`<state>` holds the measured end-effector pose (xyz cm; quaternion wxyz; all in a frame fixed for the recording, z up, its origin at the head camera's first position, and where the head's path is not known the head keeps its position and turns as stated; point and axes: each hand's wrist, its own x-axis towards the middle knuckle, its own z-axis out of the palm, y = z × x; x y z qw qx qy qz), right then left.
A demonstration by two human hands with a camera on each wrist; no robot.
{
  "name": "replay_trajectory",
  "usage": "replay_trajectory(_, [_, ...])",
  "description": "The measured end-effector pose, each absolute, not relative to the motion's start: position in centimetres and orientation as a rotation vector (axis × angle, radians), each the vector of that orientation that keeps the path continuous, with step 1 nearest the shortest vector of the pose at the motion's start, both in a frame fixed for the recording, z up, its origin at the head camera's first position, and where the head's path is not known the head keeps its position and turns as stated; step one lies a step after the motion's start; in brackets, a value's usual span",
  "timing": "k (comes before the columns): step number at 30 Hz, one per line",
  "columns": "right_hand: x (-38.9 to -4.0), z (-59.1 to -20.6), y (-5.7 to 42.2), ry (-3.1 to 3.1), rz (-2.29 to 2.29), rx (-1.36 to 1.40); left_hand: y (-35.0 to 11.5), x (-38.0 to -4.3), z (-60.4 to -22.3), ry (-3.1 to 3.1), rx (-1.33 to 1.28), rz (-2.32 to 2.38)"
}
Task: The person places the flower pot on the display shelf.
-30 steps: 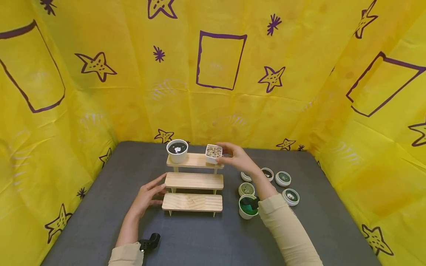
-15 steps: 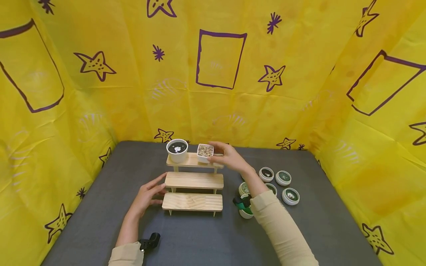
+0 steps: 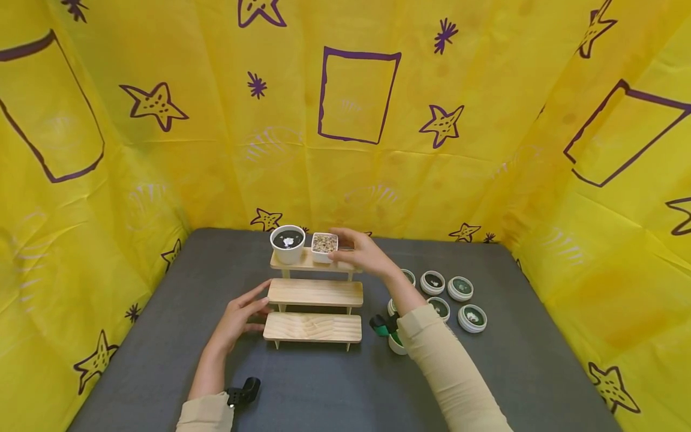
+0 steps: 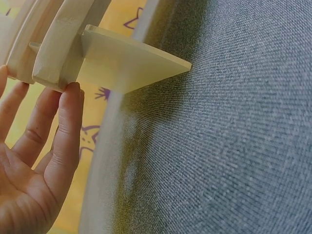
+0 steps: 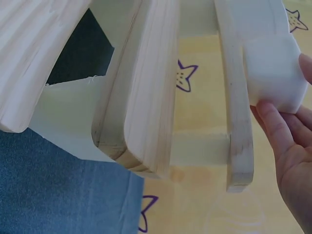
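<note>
A three-tier wooden stand [image 3: 315, 292] stands mid-table. On its top tier, my right hand [image 3: 364, 257] grips a small white square cup [image 3: 324, 245] filled with speckled gravel-like bits, thumb in front and fingers behind. The right wrist view shows fingertips against the cup's plain white side [image 5: 273, 73]. Just left of that cup sits a round white pot [image 3: 288, 245] with dark contents and a white patch on top. My left hand [image 3: 234, 321] has its fingers extended, fingertips touching the left ends of the lower tiers; the left wrist view shows them at a board's end [image 4: 48, 80].
Right of the stand, several small round white tubs with dark green contents, one of them a tub [image 3: 472, 318], sit on the grey tabletop [image 3: 318, 390]. A taller green-filled cup [image 3: 397, 344] is partly hidden by my right wrist's camera. Yellow patterned cloth [image 3: 356, 192] surrounds the table.
My right hand has slid the square cup leftward along the top tier, from its right end to close beside the round pot. The left hand stays at the stand's left side.
</note>
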<state>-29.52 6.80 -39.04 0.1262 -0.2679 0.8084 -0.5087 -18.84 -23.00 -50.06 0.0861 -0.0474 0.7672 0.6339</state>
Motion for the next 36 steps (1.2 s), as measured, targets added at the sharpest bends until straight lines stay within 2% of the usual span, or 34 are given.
replay_trajectory(36, [-30.10, -39.58, 6.07, 2.330, -1.476, -0.787, -22.97, -18.96, -49.95, 2.270, -0.152, 1.914])
